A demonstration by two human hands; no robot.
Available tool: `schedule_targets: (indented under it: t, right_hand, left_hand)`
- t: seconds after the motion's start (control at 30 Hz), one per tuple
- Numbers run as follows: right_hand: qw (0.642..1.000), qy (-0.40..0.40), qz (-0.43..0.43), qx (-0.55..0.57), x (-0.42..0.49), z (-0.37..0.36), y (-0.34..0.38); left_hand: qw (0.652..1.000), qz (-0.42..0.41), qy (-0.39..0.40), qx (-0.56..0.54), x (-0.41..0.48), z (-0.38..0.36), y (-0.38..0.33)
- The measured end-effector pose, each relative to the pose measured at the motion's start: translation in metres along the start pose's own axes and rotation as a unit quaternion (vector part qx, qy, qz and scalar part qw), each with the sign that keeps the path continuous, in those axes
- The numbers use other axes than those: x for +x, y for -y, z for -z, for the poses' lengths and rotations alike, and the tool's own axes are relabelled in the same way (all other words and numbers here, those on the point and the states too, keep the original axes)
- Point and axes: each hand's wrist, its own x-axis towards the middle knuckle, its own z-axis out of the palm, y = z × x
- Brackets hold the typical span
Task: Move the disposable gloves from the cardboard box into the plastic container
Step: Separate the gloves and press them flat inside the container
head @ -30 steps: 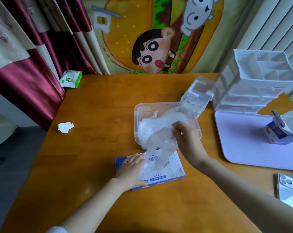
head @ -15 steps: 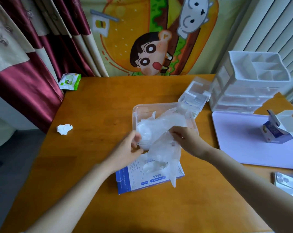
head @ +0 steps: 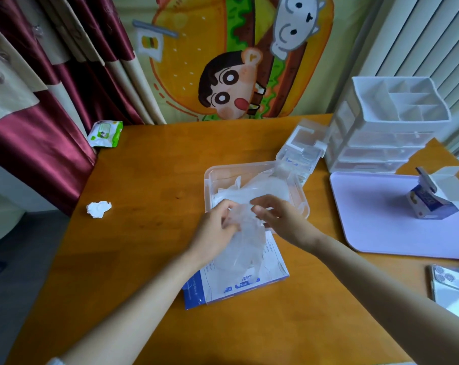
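A flat white and blue cardboard glove box (head: 249, 283) lies on the wooden table in front of me. Just behind it stands the clear plastic container (head: 215, 177), with several thin see-through gloves (head: 262, 187) piled inside. One translucent glove (head: 245, 246) hangs between the box and the container. My left hand (head: 214, 233) pinches its left edge. My right hand (head: 281, 217) grips its right edge at the container's front rim. The glove's lower part drapes over the box top.
The container's clear lid (head: 302, 148) leans behind it. A white drawer organiser (head: 389, 133) stands back right, a lilac tray (head: 375, 214) with a small carton (head: 431, 201) right, a phone (head: 452, 285) near right. A crumpled tissue (head: 99, 208) and a wipes pack (head: 105, 133) lie left.
My left hand left the box top and rose to the hanging glove, taking hold of it. My right hand stayed on the glove and shifted slightly towards the container's front rim.
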Motion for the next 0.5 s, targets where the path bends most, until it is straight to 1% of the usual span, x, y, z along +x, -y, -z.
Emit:
schedule_targets:
  t: [0.03,0.1,0.2,0.27,0.4,0.43,0.5]
  right_hand:
    - [0.999,-0.002,-0.013,0.032,-0.002,0.001,0.0]
    - [0.997,0.034,-0.031,0.059,-0.009,0.0,0.002]
    - [0.997,0.072,-0.037,0.016,-0.018,-0.013,0.005]
    - [0.998,0.053,-0.038,-0.023,-0.016,-0.021,0.0]
    - [0.997,-0.061,-0.033,-0.039,-0.003,-0.014,-0.011]
    - [0.996,-0.076,-0.032,-0.04,0.0,-0.009,-0.014]
    - [0.995,-0.077,-0.031,-0.055,0.004,-0.001,-0.016]
  left_hand:
    - [1.0,0.012,-0.026,0.007,0.002,0.001,0.002]
    - [0.998,0.03,-0.06,0.02,0.006,0.003,0.005]
    - [0.996,0.042,-0.069,0.036,0.009,0.001,0.009]
    - [0.997,0.048,-0.062,0.029,0.009,-0.001,0.009]
    - [0.995,0.096,-0.041,0.006,0.009,0.002,0.007]
    - [0.993,0.113,-0.036,0.008,0.01,0.005,0.01]
    - [0.991,0.128,-0.024,0.032,0.012,0.013,0.016]
